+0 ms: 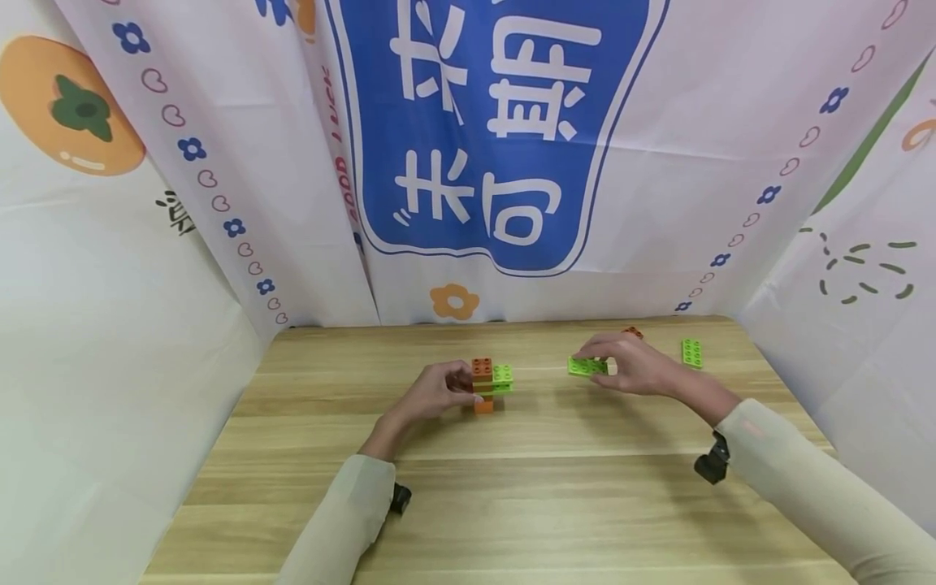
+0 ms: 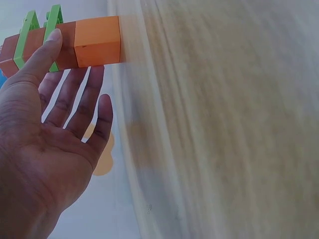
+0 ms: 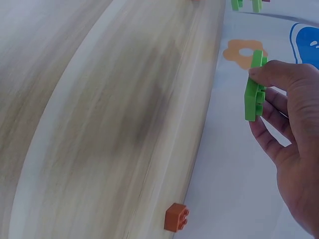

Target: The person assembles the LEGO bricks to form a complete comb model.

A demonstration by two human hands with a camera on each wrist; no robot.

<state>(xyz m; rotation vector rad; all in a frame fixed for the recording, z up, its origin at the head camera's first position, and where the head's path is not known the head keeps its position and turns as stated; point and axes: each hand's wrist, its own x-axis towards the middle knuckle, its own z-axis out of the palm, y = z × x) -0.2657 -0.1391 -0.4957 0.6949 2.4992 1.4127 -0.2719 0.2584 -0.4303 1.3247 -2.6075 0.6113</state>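
Note:
My left hand (image 1: 437,388) grips an upright stack of toy building bricks (image 1: 482,370). In the left wrist view an orange brick (image 2: 98,41) forms its base, with red-brown bricks and two thin green plates above, and the thumb lies along the stack's side. The green plates jut out to the right in the head view. Off to the right, my right hand (image 1: 632,364) pinches a loose light-green plate brick (image 1: 585,367) above the table, apart from the stack. Its studs face up in the head view, and the right wrist view has the green plate (image 3: 252,94) edge-on.
Another light-green plate brick (image 1: 691,353) lies on the wooden table (image 1: 512,504) at the back right. A red-brown brick (image 1: 633,332) sits near the back edge, partly behind the right hand. Printed white cloth (image 1: 658,227) hangs behind the table and at both sides.

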